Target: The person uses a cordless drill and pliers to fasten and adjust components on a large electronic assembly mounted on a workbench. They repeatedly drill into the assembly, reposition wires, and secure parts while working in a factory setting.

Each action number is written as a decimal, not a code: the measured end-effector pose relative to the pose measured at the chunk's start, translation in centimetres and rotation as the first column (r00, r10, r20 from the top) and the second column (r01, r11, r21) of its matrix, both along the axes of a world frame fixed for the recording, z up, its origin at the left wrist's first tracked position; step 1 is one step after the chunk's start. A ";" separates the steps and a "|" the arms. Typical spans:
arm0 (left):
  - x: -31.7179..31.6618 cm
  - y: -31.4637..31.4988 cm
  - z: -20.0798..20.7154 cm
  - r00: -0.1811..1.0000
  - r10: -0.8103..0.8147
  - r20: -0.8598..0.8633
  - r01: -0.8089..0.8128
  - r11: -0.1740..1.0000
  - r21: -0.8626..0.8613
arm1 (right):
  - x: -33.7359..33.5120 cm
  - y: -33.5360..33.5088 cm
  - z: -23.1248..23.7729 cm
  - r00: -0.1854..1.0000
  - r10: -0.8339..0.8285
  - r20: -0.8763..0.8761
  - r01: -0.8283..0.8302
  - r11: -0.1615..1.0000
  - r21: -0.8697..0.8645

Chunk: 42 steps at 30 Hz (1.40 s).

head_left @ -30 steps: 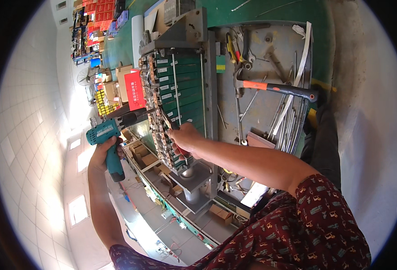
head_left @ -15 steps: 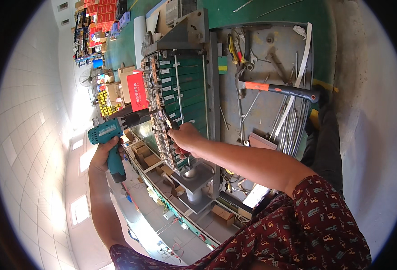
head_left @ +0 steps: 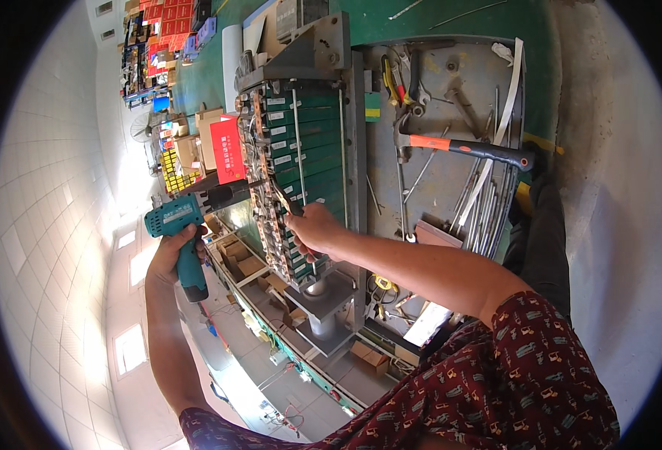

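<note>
My left hand (head_left: 167, 253) is wrapped round the grip of a teal cordless drill (head_left: 177, 216). Its dark socket end points right, at the edge of a stack of green blocks (head_left: 319, 157) clamped in a grey metal frame. Copper and silver terminals (head_left: 265, 217) run along that edge; whether the socket touches one I cannot tell. My right hand (head_left: 320, 229) is closed round a slim red-handled hand tool (head_left: 295, 207), whose tip reaches the terminals just beside the socket. My fingers hide most of this tool, so its kind is unclear.
Right of the frame, a grey metal tray (head_left: 436, 180) carries an orange-and-black hammer (head_left: 462, 147), pliers (head_left: 389, 81), wrenches (head_left: 419, 97) and several metal rods (head_left: 484, 210). A red card (head_left: 228, 152) stands behind the terminals. A round metal post (head_left: 329, 326) is at the stack's near end.
The drill has shifted very slightly left. The red-handled tool has turned a little in my right hand, and more of its dark upper part shows above my fingers.
</note>
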<state>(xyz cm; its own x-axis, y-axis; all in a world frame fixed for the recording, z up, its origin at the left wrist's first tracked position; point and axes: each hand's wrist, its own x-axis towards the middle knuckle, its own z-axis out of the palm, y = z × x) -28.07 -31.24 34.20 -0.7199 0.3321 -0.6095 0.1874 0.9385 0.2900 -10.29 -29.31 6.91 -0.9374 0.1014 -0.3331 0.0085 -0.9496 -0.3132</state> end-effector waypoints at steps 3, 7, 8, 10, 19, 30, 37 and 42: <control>-0.5 -0.3 0.0 1.000 0.010 0.025 -0.010 1.000 -0.004 | -0.2 -0.1 -0.3 1.000 0.011 -0.016 -0.011 1.000 0.022; 0.0 -0.2 -0.1 0.999 0.034 0.021 -0.034 0.999 0.014 | -0.6 -0.3 -0.6 0.999 0.021 -0.029 -0.019 0.999 0.043; 0.1 -0.2 -0.2 0.999 0.039 0.017 -0.039 0.999 0.015 | -0.5 -0.2 -0.5 1.000 0.017 -0.026 -0.016 0.999 0.037; 0.1 -0.3 -0.1 0.999 0.047 0.009 -0.047 0.999 0.013 | -0.2 0.0 -0.3 1.000 0.009 -0.020 -0.008 1.000 0.024; 0.4 -0.6 -0.3 0.994 0.103 0.020 -0.103 0.994 0.020 | 0.2 -0.1 -1.0 0.997 0.003 -0.071 0.005 0.995 0.103; -0.6 -1.5 -0.3 0.980 0.168 0.106 -0.177 0.981 0.084 | 0.1 0.1 -1.2 0.994 0.013 -0.105 -0.005 0.997 0.077; 0.0 -1.4 -0.6 0.982 0.171 0.083 -0.181 0.976 0.124 | 0.4 0.4 -0.7 0.999 0.042 -0.030 -0.038 0.994 0.098; 1.5 0.1 -0.2 0.987 0.142 0.069 -0.147 0.987 0.069 | 0.7 1.2 -0.4 0.996 0.091 -0.008 -0.090 0.991 0.098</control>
